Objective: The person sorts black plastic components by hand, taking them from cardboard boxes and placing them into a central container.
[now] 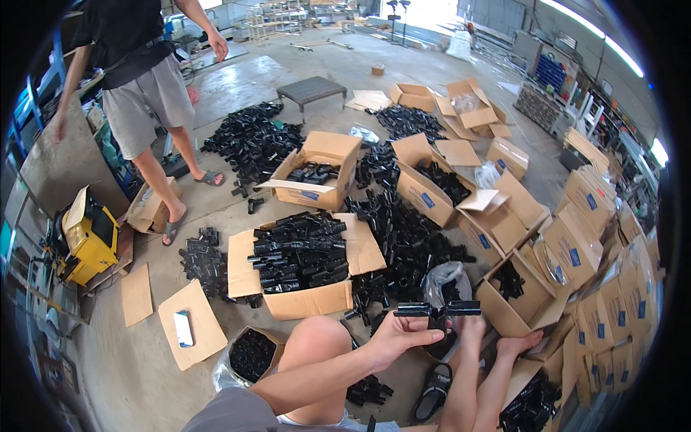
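Observation:
My left hand [403, 337] grips a black T-shaped plastic fitting [414, 309], its crossbar level and its stem pointing down. Just below the crossbar's right end is my right hand [472, 328], which looks curled closed; its fingers are mostly hidden, so what they hold cannot be made out. Beside the right hand, a clear plastic bag [446, 277] with black parts in it stands partly behind the fitting. In front of me, an open cardboard box [309, 306] is heaped with similar black fittings [302, 248].
Loose black fittings [410, 248] cover the floor around open cartons [425, 194]. Stacked cartons [612, 309] line the right. A box of small black parts [252, 353] stands by my knee; a phone [183, 329] lies on cardboard nearby. Another person [147, 93] stands at far left.

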Available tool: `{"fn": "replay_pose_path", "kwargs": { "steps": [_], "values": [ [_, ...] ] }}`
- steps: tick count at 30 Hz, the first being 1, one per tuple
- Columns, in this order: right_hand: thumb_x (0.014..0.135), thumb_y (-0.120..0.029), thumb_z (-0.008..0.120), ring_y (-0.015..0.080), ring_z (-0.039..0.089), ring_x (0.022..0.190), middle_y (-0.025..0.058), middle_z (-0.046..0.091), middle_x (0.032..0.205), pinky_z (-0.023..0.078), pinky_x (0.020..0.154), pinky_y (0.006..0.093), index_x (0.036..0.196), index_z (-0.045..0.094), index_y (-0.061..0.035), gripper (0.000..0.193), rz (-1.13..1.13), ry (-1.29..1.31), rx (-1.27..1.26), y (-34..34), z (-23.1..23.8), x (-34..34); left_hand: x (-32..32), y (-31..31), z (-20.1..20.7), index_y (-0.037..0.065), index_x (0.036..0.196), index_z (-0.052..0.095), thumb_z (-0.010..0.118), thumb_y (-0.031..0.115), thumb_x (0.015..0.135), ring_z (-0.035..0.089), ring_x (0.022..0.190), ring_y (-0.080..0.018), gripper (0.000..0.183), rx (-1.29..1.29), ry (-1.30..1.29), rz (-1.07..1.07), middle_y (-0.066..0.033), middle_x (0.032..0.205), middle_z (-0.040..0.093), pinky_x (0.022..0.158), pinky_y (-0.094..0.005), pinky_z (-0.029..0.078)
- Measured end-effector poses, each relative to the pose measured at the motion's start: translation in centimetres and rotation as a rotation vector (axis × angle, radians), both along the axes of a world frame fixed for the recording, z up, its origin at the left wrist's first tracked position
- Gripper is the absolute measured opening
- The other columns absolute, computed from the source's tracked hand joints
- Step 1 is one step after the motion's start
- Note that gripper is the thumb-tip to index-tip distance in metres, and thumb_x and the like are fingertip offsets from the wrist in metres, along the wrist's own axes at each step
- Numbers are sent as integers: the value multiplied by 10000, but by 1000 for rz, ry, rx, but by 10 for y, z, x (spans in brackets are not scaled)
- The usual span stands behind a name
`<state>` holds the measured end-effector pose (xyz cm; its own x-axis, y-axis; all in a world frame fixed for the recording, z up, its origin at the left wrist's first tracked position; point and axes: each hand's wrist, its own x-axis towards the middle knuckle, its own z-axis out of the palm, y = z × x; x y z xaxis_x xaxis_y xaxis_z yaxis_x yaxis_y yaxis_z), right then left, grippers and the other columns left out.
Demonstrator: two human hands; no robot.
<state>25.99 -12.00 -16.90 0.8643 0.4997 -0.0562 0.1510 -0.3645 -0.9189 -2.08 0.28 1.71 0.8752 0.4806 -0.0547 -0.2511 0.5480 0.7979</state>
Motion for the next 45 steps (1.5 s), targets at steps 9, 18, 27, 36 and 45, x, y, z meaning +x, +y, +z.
{"fn": "replay_pose_path", "kwargs": {
  "steps": [9,18,27,36,45],
  "values": [
    [877,-160,702,389,655,1165,209,678,1256,531,983,476,1226,648,-35,374,90,-186,-954,11,-147,-36,-3,15,-11,26,1321,627,701,108,958,632,1217,-207,380,-302,-132,179,-86,1272,684,1111,-383,453],
    [875,-158,747,402,660,1141,224,688,1197,527,970,484,1223,604,-18,401,61,-95,-989,6,-133,-50,-6,21,-20,49,1330,627,724,109,943,633,1209,-197,403,-259,-77,191,-80,1285,680,1098,-366,456],
    [907,-189,661,416,645,1155,239,686,1200,525,964,511,1168,674,-47,297,235,-152,-906,-3,-136,-25,11,17,1,82,1176,686,721,119,940,623,1003,-102,241,-157,6,308,6,1104,700,888,-273,470],
    [937,-229,632,407,677,1057,203,725,1078,529,904,498,1085,704,-83,220,18,-190,-591,7,-130,-40,2,17,-15,55,1239,682,701,102,961,649,1145,-175,282,-240,70,391,-84,1208,703,1015,-352,493],
    [837,-180,746,373,689,1052,167,737,1061,541,900,478,1068,731,-103,244,274,-99,-727,59,-137,-54,2,25,-17,28,1269,661,749,19,900,655,1140,-174,379,-251,134,351,-105,1217,708,1032,-330,481]
  ]
}}
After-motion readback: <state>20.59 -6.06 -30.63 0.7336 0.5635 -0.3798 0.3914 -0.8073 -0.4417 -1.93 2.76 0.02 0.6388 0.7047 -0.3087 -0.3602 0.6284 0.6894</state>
